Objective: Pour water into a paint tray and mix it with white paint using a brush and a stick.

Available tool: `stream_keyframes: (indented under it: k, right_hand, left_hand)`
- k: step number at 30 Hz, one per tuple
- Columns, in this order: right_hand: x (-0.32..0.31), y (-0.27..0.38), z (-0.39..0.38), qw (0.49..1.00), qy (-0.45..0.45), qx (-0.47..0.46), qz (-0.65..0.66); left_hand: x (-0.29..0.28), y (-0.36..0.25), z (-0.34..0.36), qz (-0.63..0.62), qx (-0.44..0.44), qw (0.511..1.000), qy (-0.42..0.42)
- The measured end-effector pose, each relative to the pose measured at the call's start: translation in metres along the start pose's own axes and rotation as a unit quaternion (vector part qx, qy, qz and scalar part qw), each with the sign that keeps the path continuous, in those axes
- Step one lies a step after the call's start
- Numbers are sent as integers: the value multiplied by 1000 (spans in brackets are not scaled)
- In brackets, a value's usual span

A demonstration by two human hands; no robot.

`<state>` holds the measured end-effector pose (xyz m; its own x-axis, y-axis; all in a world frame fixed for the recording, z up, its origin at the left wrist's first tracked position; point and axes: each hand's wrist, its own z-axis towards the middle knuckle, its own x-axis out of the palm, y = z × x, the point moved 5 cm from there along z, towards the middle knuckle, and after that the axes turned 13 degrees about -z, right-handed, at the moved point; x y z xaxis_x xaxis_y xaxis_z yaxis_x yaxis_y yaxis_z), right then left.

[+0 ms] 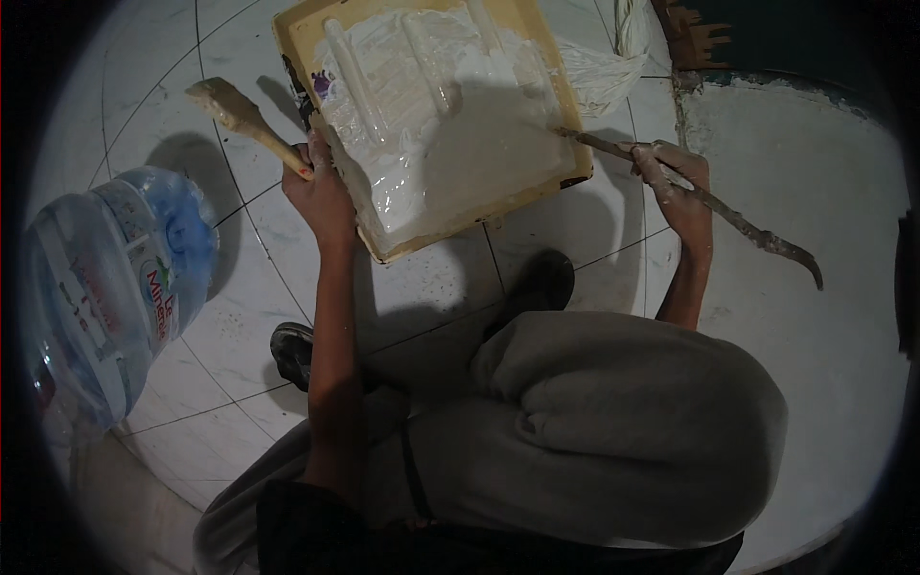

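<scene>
A shallow yellow tray (522, 213), ridged at its far part, holds thick white paint (479, 144) that pools toward its near side. My left hand (321, 196) is closed round the light handle of a paintbrush (240, 113), its bristle end caked and pointing up and left. That hand is right at the tray's left edge; whether it also grips the edge I cannot tell. In my closed right hand (680, 187) is a thin, crooked brown stick (743, 222). The stick's far tip reaches over the tray's right rim to the paint, and its bent end sticks out to the right.
A large clear blue water bottle (125, 287) lies on the tiled floor (230, 355) at the left. Beyond the tray's right corner is a crumpled whitish plastic bag (604, 77). A pale raised-looking surface (805, 335) fills the right side. My dark shoes (541, 287) are close to the tray.
</scene>
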<state>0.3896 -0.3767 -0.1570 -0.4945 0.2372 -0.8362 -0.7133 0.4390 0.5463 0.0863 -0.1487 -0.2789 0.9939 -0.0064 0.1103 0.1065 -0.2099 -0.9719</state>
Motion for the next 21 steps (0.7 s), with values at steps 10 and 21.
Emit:
stream_keyframes:
  k: [10,21]
  right_hand:
    - [-35,53,-8,992,-6,-20,-125]
    - [-40,76,-14,979,-76,-26,-185]
  left_hand:
    - [-3,17,2,-80,-18,996,-30]
    - [-10,21,1,-69,-29,997,-33]
